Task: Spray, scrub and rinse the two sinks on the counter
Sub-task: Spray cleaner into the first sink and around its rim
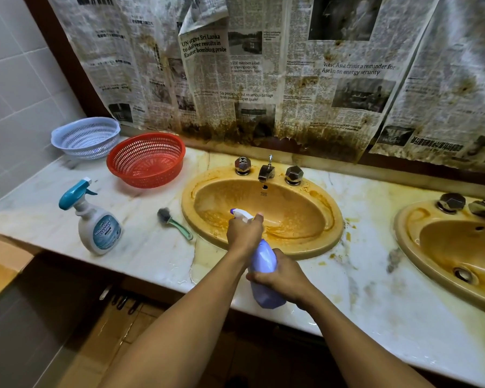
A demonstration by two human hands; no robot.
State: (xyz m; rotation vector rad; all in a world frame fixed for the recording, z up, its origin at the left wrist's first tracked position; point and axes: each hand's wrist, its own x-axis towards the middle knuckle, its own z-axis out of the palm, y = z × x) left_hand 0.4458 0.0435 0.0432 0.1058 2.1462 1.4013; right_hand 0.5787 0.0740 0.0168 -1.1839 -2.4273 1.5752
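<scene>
Gripping a lavender spray bottle point(263, 264) above the counter's point(375, 292) front edge, the left hand point(242, 233) wraps the trigger head and the right hand point(284, 277) clasps the body, nozzle toward the left sink point(337, 219). Both that and the right sink point(401, 231) remain orange-stained. Spraying seems underway; scrubbing and rinsing are left.

A purple sprayer point(265, 271) is gripped at its neck by the left hand point(244, 232) and at its body by the right hand point(282, 278) over the stained left sink point(331, 219).

Red basket point(151, 175) beside pale blue basket point(86, 138), stained newspaper point(263, 65) behind.
</scene>
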